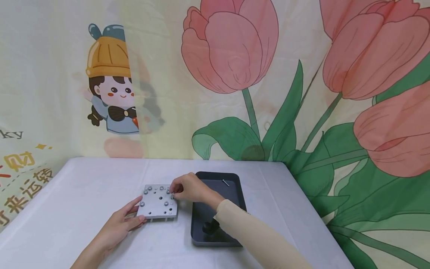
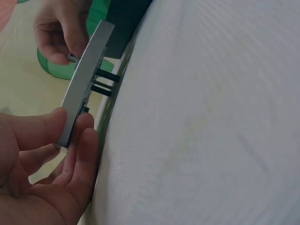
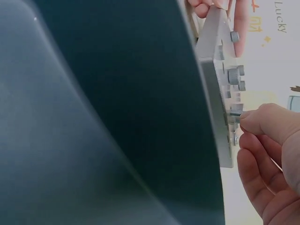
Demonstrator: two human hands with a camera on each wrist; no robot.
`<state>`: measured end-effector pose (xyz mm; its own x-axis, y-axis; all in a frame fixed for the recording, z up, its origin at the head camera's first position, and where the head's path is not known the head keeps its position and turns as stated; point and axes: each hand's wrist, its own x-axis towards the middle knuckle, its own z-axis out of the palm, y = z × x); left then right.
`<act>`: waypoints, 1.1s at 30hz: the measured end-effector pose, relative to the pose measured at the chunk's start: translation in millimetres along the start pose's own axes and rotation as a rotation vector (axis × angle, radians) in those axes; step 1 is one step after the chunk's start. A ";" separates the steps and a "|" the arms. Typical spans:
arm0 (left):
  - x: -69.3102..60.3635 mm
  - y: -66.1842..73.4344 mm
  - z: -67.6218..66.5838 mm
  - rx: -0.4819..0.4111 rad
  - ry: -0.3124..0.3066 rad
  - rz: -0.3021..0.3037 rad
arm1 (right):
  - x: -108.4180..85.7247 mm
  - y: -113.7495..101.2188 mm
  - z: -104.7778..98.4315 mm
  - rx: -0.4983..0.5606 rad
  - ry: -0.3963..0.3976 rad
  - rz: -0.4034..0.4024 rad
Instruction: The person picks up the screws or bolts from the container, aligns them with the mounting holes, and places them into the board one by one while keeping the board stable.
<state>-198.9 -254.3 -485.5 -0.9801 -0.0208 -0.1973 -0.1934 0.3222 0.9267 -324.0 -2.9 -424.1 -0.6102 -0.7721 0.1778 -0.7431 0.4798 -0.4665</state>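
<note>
My left hand (image 1: 117,228) grips the left edge of a silver metal plate (image 1: 156,209), thumb on top and fingers beneath, as the left wrist view (image 2: 51,159) shows too. Several socket-head screws stand in the plate's holes, and dark screw ends (image 2: 108,75) stick out below it. At the plate's right side my right hand (image 1: 192,189) pinches a screw; in the right wrist view its thread (image 3: 236,113) shows between the fingertips and the plate (image 3: 213,89). Whether its tip sits in a hole I cannot tell.
A dark tray (image 1: 198,220) lies right of the plate, under my right forearm. In it are a loose screw (image 1: 226,182) near the back and a black object (image 1: 210,226) near the front. A printed curtain (image 1: 161,112) hangs behind the white-covered table (image 1: 67,216).
</note>
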 end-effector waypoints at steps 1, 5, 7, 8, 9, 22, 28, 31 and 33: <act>-0.1 -0.3 0.1 0.003 -0.002 0.004 | -0.4 0.0 0.7 -0.002 -0.002 -0.001; -0.3 -0.3 0.5 0.000 -0.004 0.009 | -1.6 0.5 3.7 0.020 -0.011 0.000; -0.2 -0.2 0.9 -0.007 -0.004 0.005 | -2.1 1.1 4.9 0.034 -0.017 0.004; -0.3 0.0 1.1 -0.009 -0.005 0.004 | -2.2 1.6 5.4 0.044 -0.020 0.008; -0.3 0.1 1.2 -0.010 -0.008 0.003 | -2.3 2.2 5.7 0.046 -0.023 0.008; -0.1 -1.0 0.2 -0.024 -0.015 0.007 | -10.9 10.4 -12.4 0.048 -0.036 0.018; -1.6 -1.5 -1.2 -0.001 -0.005 0.004 | -27.3 20.9 -45.4 0.023 -0.007 0.057; -0.2 -0.7 -0.5 0.010 -0.010 0.006 | -39.4 32.1 -61.9 -0.001 0.023 0.080; 1.3 -0.2 0.4 0.011 -0.010 0.001 | -47.5 41.2 -71.0 -0.013 0.046 0.099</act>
<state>-200.1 -254.0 -486.1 -0.9798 -0.0109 -0.1998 -0.1920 0.3322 0.9234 -345.2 83.2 -390.3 -0.6928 -0.7006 0.1708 -0.6815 0.5586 -0.4728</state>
